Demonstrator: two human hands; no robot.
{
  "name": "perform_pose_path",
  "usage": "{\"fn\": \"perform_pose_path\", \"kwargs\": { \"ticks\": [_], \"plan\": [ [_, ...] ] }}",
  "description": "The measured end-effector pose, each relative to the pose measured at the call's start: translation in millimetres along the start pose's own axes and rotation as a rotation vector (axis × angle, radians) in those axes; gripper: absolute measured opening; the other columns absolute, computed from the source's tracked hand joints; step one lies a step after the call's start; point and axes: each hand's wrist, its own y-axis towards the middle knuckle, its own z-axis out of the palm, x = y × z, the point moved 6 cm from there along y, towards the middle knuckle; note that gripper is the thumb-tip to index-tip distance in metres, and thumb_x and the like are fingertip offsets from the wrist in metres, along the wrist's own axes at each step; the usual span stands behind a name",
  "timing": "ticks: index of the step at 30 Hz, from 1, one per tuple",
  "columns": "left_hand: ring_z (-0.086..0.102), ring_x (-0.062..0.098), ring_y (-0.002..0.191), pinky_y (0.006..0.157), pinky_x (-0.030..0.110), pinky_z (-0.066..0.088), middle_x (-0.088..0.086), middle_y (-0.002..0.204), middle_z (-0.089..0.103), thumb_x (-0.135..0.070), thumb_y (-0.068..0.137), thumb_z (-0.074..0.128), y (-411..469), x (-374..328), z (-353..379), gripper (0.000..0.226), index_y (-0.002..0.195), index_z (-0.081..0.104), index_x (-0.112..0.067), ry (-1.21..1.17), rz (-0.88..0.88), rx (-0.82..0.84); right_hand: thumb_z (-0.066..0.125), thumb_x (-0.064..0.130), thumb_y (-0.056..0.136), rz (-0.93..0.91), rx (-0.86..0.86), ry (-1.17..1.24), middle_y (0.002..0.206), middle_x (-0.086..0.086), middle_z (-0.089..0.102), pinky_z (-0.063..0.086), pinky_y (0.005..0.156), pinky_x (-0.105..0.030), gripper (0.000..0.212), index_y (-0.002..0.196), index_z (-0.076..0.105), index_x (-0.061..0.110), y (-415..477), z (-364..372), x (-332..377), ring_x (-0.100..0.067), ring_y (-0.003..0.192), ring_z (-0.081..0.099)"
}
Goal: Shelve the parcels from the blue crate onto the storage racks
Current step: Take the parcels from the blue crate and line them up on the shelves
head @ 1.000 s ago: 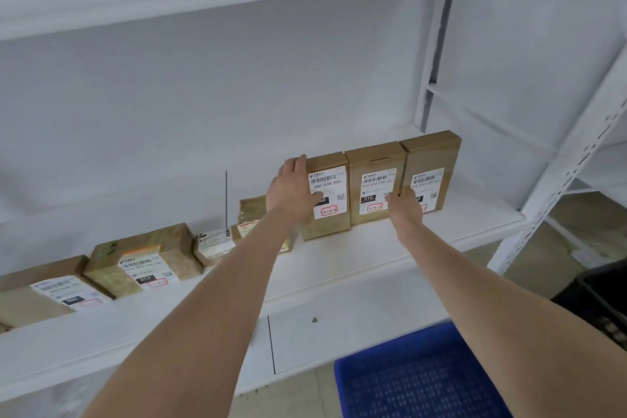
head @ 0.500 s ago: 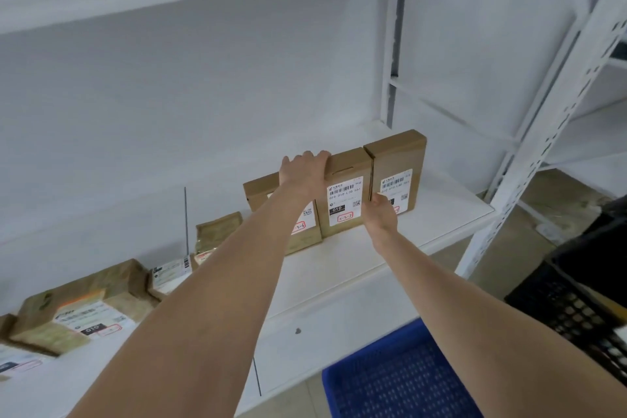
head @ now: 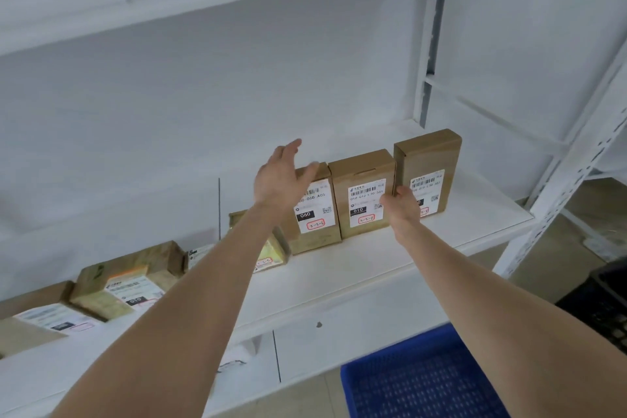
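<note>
Three brown cardboard parcels stand upright side by side on the white rack shelf (head: 373, 268): a left one (head: 317, 214) labelled 060, a middle one (head: 364, 195) and a right one (head: 429, 163). My left hand (head: 281, 176) hovers with straight, spread fingers just in front of the left parcel's top corner, holding nothing. My right hand (head: 402, 209) rests against the fronts of the middle and right parcels at their seam; its fingertips are hidden behind the hand. The blue crate (head: 424, 380) sits below the shelf, and the part in view looks empty.
More parcels lie flat on the shelf's left part (head: 125, 285), and one (head: 269, 256) leans behind my left forearm. A white perforated rack post (head: 573, 166) rises at the right. A black crate (head: 604, 302) stands on the floor beside it. Another shelf board runs overhead.
My left hand has let go of the left parcel's top and lifted off with fingers spread. The right hand stays against the parcel fronts. The view has shifted back to the left.
</note>
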Motion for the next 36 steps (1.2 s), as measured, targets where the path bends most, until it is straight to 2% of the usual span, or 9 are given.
{"fn": "perform_pose_path", "kwargs": {
  "ticks": [2, 7, 14, 21, 26, 29, 32, 34, 36],
  "plan": [
    [0.050, 0.025, 0.120, 0.095, 0.041, 0.043, 0.003, 0.136, 0.047, -0.029, 0.096, 0.040, -20, 40, -10, 0.045, 0.140, 0.039, -0.019, -0.046, -0.122, -0.164, 0.043, 0.006, 0.089, 0.005, 0.008, 0.003, 0.093, -0.008, 0.058, 0.033, 0.051, -0.024, 0.032, 0.120, 0.051, 0.007, 1, 2, 0, -0.016, 0.067, 0.046],
    [0.033, 0.033, 0.133, 0.107, 0.043, 0.034, 0.012, 0.146, 0.034, -0.020, 0.093, 0.039, -57, 120, 41, 0.049, 0.141, 0.038, -0.020, 0.202, -0.358, 0.180, 0.053, 0.006, 0.085, 0.016, 0.065, 0.050, 0.118, -0.011, 0.062, 0.041, 0.082, -0.030, 0.048, 0.132, 0.044, 0.008, 1, 12, -5, -0.027, 0.101, 0.056],
    [0.036, 0.033, 0.132, 0.104, 0.047, 0.039, 0.013, 0.143, 0.041, -0.031, 0.094, 0.034, -55, 128, 50, 0.043, 0.136, 0.043, -0.028, 0.247, -0.327, 0.289, 0.056, 0.004, 0.080, 0.016, 0.109, 0.045, 0.122, -0.005, 0.061, 0.043, 0.095, -0.035, 0.057, 0.134, 0.041, 0.013, 2, 27, -10, -0.029, 0.113, 0.055],
    [0.034, 0.033, 0.132, 0.102, 0.046, 0.040, 0.011, 0.142, 0.041, -0.030, 0.096, 0.034, -58, 129, 48, 0.042, 0.136, 0.043, -0.028, 0.222, -0.327, 0.272, 0.057, 0.003, 0.079, 0.013, 0.141, 0.064, 0.124, -0.006, 0.061, 0.043, 0.097, -0.035, 0.062, 0.137, 0.037, 0.013, 5, 33, -12, -0.029, 0.115, 0.055],
    [0.031, 0.032, 0.135, 0.102, 0.049, 0.040, 0.009, 0.148, 0.033, -0.030, 0.097, 0.032, -60, 126, 46, 0.042, 0.137, 0.043, -0.025, 0.216, -0.377, 0.288, 0.055, 0.001, 0.082, 0.005, 0.152, 0.032, 0.125, -0.004, 0.059, 0.040, 0.086, -0.030, 0.058, 0.136, 0.040, 0.013, 7, 32, -12, -0.027, 0.114, 0.053],
    [0.042, 0.030, 0.125, 0.094, 0.043, 0.044, 0.010, 0.139, 0.040, -0.023, 0.096, 0.034, -65, 117, 30, 0.039, 0.133, 0.044, -0.014, 0.209, -0.443, 0.150, 0.053, 0.002, 0.083, 0.056, 0.106, -0.009, 0.121, -0.009, 0.059, 0.044, 0.078, -0.031, 0.050, 0.132, 0.044, 0.005, 6, 28, -16, -0.029, 0.106, 0.055],
    [0.047, 0.031, 0.115, 0.082, 0.039, 0.043, 0.013, 0.126, 0.046, -0.010, 0.090, 0.044, -72, 100, 7, 0.034, 0.124, 0.046, -0.007, 0.118, -0.408, -0.137, 0.051, 0.007, 0.084, 0.106, 0.082, -0.035, 0.108, -0.015, 0.062, 0.038, 0.051, -0.025, 0.038, 0.121, 0.053, 0.001, -1, 18, -23, -0.025, 0.076, 0.054],
    [0.050, 0.033, 0.104, 0.079, 0.038, 0.042, 0.015, 0.115, 0.051, -0.006, 0.084, 0.049, -71, 79, -7, 0.032, 0.115, 0.051, -0.003, 0.080, -0.293, -0.289, 0.055, 0.016, 0.084, 0.137, 0.069, -0.061, 0.113, -0.017, 0.060, 0.037, 0.050, -0.023, 0.043, 0.124, 0.051, 0.001, -3, 8, -27, -0.027, 0.081, 0.054],
    [0.053, 0.033, 0.095, 0.077, 0.039, 0.043, 0.015, 0.107, 0.054, -0.005, 0.078, 0.054, -61, 46, -11, 0.030, 0.108, 0.054, -0.002, 0.078, -0.121, -0.348, 0.055, 0.016, 0.084, 0.150, 0.037, -0.068, 0.122, -0.019, 0.056, 0.041, 0.063, -0.027, 0.048, 0.129, 0.047, 0.000, -2, -2, -26, -0.030, 0.095, 0.054]
  ]
}}
